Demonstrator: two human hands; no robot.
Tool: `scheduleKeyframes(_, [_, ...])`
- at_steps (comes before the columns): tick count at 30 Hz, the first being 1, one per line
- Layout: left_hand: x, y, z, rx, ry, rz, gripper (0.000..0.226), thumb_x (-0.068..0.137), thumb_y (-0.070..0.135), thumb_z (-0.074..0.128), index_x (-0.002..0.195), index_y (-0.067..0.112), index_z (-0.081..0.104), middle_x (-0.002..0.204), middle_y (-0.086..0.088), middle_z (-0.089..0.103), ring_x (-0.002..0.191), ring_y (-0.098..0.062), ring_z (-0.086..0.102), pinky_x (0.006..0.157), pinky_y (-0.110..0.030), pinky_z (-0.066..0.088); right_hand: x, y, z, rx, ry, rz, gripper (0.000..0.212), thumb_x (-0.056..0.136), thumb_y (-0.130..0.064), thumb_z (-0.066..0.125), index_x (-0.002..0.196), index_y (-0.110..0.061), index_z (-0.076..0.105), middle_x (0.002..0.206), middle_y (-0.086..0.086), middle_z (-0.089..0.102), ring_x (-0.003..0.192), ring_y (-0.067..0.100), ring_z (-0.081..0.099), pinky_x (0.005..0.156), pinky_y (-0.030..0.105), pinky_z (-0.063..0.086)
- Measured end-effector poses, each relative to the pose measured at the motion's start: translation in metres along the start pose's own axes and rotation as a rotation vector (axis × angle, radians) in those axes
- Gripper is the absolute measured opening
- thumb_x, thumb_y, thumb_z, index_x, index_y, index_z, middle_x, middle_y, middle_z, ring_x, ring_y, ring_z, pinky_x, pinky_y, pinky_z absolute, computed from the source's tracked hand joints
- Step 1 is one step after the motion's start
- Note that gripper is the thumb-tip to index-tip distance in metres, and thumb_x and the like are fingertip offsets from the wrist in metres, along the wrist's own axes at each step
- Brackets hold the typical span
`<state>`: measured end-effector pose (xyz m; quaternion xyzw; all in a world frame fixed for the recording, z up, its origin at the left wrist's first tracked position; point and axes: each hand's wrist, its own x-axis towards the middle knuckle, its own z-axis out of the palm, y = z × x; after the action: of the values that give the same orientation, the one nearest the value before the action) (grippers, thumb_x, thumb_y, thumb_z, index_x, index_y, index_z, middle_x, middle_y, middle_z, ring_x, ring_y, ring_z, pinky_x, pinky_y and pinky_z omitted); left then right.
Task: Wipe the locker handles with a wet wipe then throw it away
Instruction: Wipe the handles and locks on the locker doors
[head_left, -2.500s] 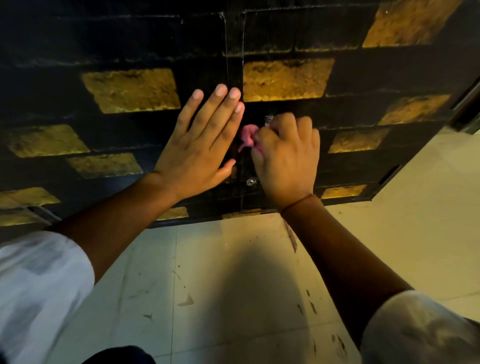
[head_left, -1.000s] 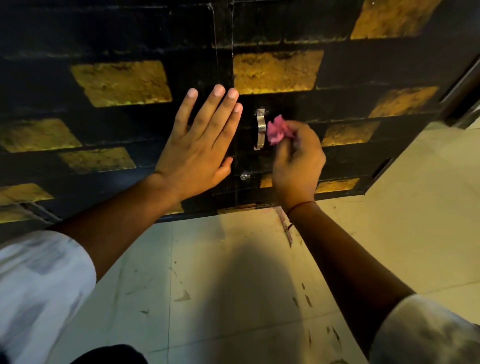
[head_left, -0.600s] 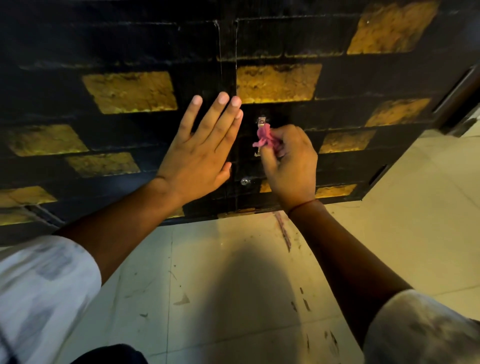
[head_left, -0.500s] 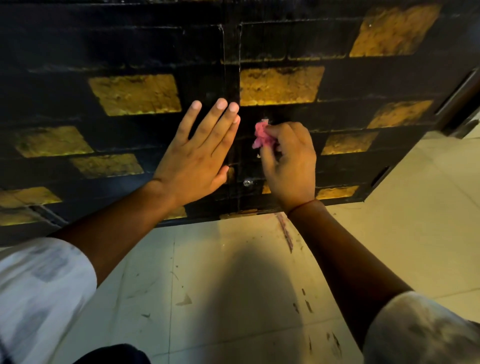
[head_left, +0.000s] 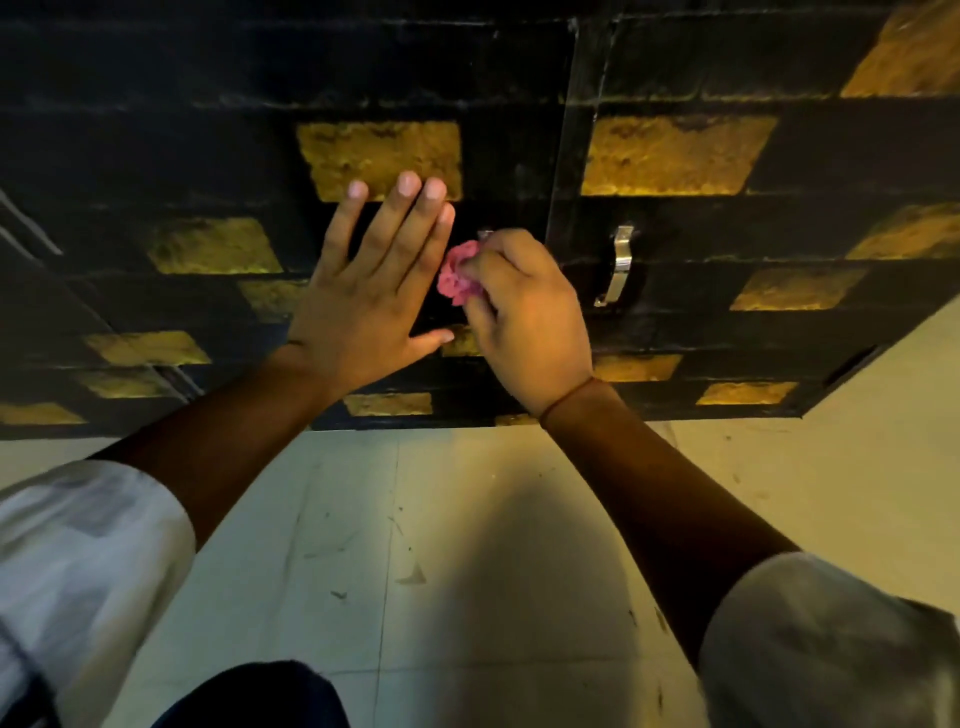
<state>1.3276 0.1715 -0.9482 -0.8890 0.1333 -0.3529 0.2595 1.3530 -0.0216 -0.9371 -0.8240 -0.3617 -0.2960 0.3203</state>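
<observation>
Both forearms are bare below loose, pale grey-white fabric sleeves (head_left: 88, 551) pushed up near the elbows. A thin dark thread band (head_left: 566, 397) circles the right wrist. Dark navy trousers (head_left: 254, 696) show at the near edge.

No legible text, labels, brand marks, numbers or signs anywhere in view. Black locker doors with gold rectangular patches (head_left: 675, 156): patches plain, no lettering. Curved silver metal handle (head_left: 621, 265) on the right-hand door: unmarked. Pale floor tiles (head_left: 467, 519) below the doors: scuffs only.
</observation>
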Motion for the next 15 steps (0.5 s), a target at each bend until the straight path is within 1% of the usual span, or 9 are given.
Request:
scheduleKeyframes(2, [-0.001, -0.001, -0.003, 0.021, -0.013, 0.013, 0.12, 0.089, 0.069, 0.059, 0.161, -0.001, -0.006, 0.167, -0.021, -0.002, 0.154, -0.036, 0.003, 0.124, -0.058, 0.005, -0.001, 0.002, 0.004, -0.021, -0.005, 0.006, 0.016, 0.088, -0.01, 0.063, 0.102, -0.007, 0.071, 0.113, 0.01, 0.062, 0.107, 0.024, 0.062, 0.085, 0.037, 0.055])
scheduleKeyframes(6, [-0.004, -0.003, -0.011, 0.077, -0.033, 0.044, 0.114, 0.092, 0.067, 0.054, 0.161, -0.002, -0.004, 0.168, -0.022, -0.001, 0.156, -0.037, 0.003, 0.125, -0.057, 0.004, 0.001, 0.001, -0.003, -0.089, 0.037, -0.028, 0.016, 0.086, -0.016, 0.064, 0.097, -0.007, 0.072, 0.103, 0.009, 0.064, 0.092, 0.025, 0.06, 0.078, 0.039, 0.053])
scheduleKeyframes(8, [-0.005, -0.003, -0.017, 0.091, -0.062, 0.055, 0.109, 0.094, 0.065, 0.051, 0.161, -0.002, -0.002, 0.169, -0.023, -0.001, 0.157, -0.038, 0.003, 0.125, -0.057, 0.005, -0.006, 0.005, -0.002, -0.152, -0.023, -0.048, 0.016, 0.086, -0.021, 0.065, 0.093, -0.009, 0.072, 0.095, 0.008, 0.063, 0.086, 0.026, 0.057, 0.073, 0.04, 0.05])
scheduleKeyframes(10, [-0.009, -0.002, -0.022, 0.07, -0.1, 0.065, 0.104, 0.095, 0.06, 0.052, 0.161, -0.003, 0.001, 0.169, -0.023, 0.0, 0.157, -0.039, 0.005, 0.126, -0.058, 0.008, -0.022, 0.012, 0.002, -0.212, -0.134, -0.026, 0.015, 0.087, -0.023, 0.064, 0.092, -0.011, 0.071, 0.089, 0.006, 0.061, 0.083, 0.026, 0.055, 0.071, 0.042, 0.05])
scheduleKeyframes(12, [-0.011, -0.002, -0.028, -0.02, -0.105, 0.072, 0.097, 0.095, 0.051, 0.056, 0.161, -0.002, 0.01, 0.168, -0.024, 0.01, 0.156, -0.039, 0.011, 0.126, -0.057, 0.014, -0.039, 0.019, 0.0, -0.219, -0.201, 0.084, 0.015, 0.088, -0.022, 0.064, 0.093, -0.011, 0.072, 0.09, 0.007, 0.063, 0.085, 0.026, 0.057, 0.072, 0.044, 0.053])
scheduleKeyframes(13, [-0.011, 0.0, -0.031, -0.085, -0.087, 0.082, 0.09, 0.095, 0.045, 0.057, 0.16, -0.002, 0.017, 0.167, -0.024, 0.018, 0.155, -0.039, 0.018, 0.125, -0.055, 0.019, -0.045, 0.022, -0.003, -0.198, -0.207, 0.153, 0.015, 0.089, -0.021, 0.064, 0.095, -0.011, 0.073, 0.092, 0.007, 0.064, 0.088, 0.026, 0.058, 0.074, 0.043, 0.054])
scheduleKeyframes(14, [-0.011, 0.002, -0.034, -0.158, -0.065, 0.098, 0.082, 0.095, 0.039, 0.057, 0.158, -0.002, 0.024, 0.163, -0.023, 0.029, 0.151, -0.039, 0.028, 0.123, -0.053, 0.026, -0.047, 0.023, -0.008, -0.167, -0.201, 0.207, 0.016, 0.09, -0.022, 0.065, 0.098, -0.011, 0.073, 0.094, 0.007, 0.065, 0.09, 0.025, 0.059, 0.076, 0.041, 0.055])
scheduleKeyframes(15, [-0.01, 0.005, -0.036, -0.246, -0.052, 0.106, 0.073, 0.096, 0.034, 0.055, 0.156, -0.001, 0.032, 0.157, -0.022, 0.04, 0.144, -0.037, 0.038, 0.117, -0.051, 0.035, -0.048, 0.023, -0.013, -0.122, -0.187, 0.243, 0.016, 0.09, -0.022, 0.066, 0.099, -0.012, 0.074, 0.095, 0.007, 0.065, 0.091, 0.023, 0.059, 0.076, 0.038, 0.054])
